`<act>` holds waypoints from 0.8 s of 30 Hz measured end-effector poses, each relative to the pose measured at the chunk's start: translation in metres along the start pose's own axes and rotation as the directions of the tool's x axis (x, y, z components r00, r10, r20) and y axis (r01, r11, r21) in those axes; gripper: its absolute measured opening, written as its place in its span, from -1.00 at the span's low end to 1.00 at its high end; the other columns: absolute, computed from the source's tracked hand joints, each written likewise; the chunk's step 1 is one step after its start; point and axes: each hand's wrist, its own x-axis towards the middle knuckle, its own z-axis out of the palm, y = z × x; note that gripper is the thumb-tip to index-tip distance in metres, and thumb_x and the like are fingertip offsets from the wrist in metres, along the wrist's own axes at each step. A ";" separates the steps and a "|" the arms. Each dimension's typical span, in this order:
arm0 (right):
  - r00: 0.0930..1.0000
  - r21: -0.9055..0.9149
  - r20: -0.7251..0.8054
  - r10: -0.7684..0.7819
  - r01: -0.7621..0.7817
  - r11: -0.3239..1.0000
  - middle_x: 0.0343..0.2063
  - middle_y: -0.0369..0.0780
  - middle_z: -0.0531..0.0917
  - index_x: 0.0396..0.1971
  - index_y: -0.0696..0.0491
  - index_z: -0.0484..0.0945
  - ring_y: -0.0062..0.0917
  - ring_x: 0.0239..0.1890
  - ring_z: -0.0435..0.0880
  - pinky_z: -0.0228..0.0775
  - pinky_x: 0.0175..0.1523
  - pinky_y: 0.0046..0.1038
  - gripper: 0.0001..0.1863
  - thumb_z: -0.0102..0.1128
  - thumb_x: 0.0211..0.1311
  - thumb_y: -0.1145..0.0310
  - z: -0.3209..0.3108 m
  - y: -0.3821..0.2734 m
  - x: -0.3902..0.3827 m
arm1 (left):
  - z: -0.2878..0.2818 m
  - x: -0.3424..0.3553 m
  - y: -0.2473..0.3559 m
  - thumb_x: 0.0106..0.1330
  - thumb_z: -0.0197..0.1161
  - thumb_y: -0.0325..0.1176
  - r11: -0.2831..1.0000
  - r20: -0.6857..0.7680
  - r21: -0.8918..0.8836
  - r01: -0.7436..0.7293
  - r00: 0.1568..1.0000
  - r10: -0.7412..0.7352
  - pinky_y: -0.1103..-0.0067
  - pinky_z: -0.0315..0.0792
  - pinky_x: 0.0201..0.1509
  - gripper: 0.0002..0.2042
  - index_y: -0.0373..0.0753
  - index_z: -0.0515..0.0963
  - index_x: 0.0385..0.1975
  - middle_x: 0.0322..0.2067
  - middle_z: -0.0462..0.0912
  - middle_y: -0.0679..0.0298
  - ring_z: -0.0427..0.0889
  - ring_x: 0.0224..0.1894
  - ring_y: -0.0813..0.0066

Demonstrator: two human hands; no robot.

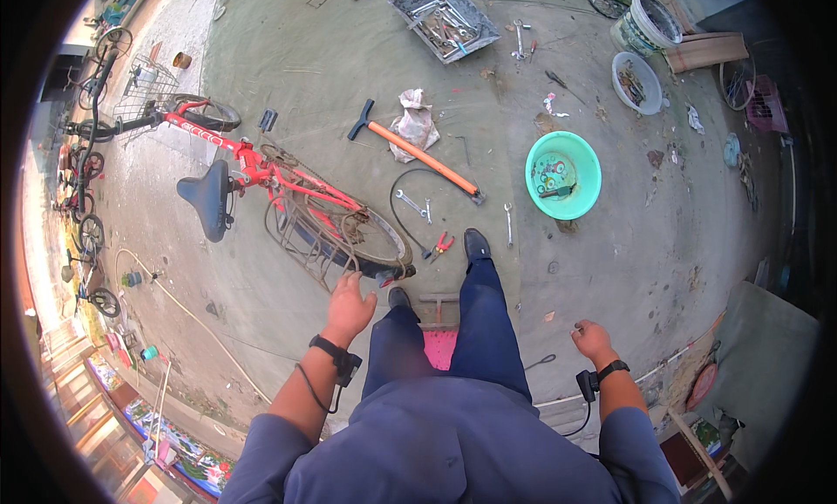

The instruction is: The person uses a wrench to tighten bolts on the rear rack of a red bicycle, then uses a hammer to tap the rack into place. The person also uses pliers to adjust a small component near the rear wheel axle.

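A red bicycle [240, 160] lies across the ground on my left, its black saddle [207, 199] towards me. My left hand [350, 305] is at its rear end, by the rear tyre [375, 264] and the brown metal rack [305, 234]. The fingers look loosely stretched; whether they touch the bicycle I cannot tell. Off to my right, my right hand [594, 340] hovers above the ground with curled fingers, and what they hold, if anything, is too small to name. Ahead of my feet lie an orange hand pump [423, 158], red-handled pliers [444, 242] and spanners [509, 225].
A green basin [563, 138] with small parts stands ahead right. Farther off are a grey tray [410, 3] of spanners, a white bowl [649, 103] and a dirty bucket [632, 37]. A crumpled cloth [415, 125] lies beside the pump. A hose [196, 321] runs along the left.
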 end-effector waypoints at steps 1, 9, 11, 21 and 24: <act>1.000 -0.002 -0.006 0.003 -0.003 1.000 -0.23 -0.05 0.72 -0.12 0.07 0.65 -0.14 -0.10 0.68 0.51 0.03 -0.18 -0.62 0.25 0.17 0.12 0.007 0.007 -0.010 | -0.002 0.000 0.002 0.20 0.27 -0.27 0.999 -0.017 0.003 -0.053 0.998 0.053 0.28 0.33 0.33 -0.46 -0.39 0.41 0.16 0.21 0.42 -0.13 0.42 0.25 -0.07; 0.995 0.341 -0.031 0.099 -0.083 0.936 -0.20 -0.03 0.72 -0.09 0.06 0.65 -0.12 -0.07 0.67 0.50 0.05 -0.20 -0.59 0.24 0.19 0.08 0.171 -0.010 -0.110 | -0.020 -0.008 -0.011 0.21 0.28 -0.26 0.972 0.102 0.091 -0.216 0.973 0.207 0.26 0.38 0.28 -0.46 -0.31 0.40 0.18 0.20 0.41 -0.05 0.44 0.23 -0.06; 0.991 0.452 0.016 0.129 -0.123 0.884 -0.20 -0.02 0.72 -0.08 0.06 0.65 -0.11 -0.07 0.67 0.50 0.06 -0.20 -0.58 0.23 0.19 0.07 0.224 -0.033 -0.140 | -0.030 -0.009 -0.021 0.21 0.28 -0.26 0.957 0.150 0.138 -0.256 0.960 0.235 0.26 0.38 0.28 -0.46 -0.32 0.40 0.19 0.20 0.41 -0.07 0.43 0.24 -0.05; 0.966 0.731 0.068 0.249 -0.218 0.647 -0.24 -0.07 0.73 -0.12 0.03 0.67 -0.15 -0.13 0.69 0.52 0.02 -0.26 -0.60 0.21 0.24 0.03 0.427 -0.139 -0.259 | -0.045 -0.009 -0.026 0.24 0.24 -0.29 0.760 0.365 0.346 -0.551 0.825 0.432 0.22 0.39 0.23 -0.50 -0.37 0.40 0.17 0.09 0.48 -0.17 0.51 0.12 -0.14; 0.966 0.801 0.073 0.249 -0.206 0.563 -0.24 -0.07 0.71 -0.22 0.05 0.66 -0.09 -0.13 0.66 0.48 0.01 -0.13 -0.65 0.19 0.23 0.07 0.453 -0.158 -0.266 | -0.040 -0.009 -0.007 0.27 0.24 -0.29 0.732 0.451 0.329 -0.597 0.780 0.433 0.22 0.38 0.23 -0.50 -0.39 0.40 0.18 0.09 0.47 -0.19 0.47 0.17 -0.14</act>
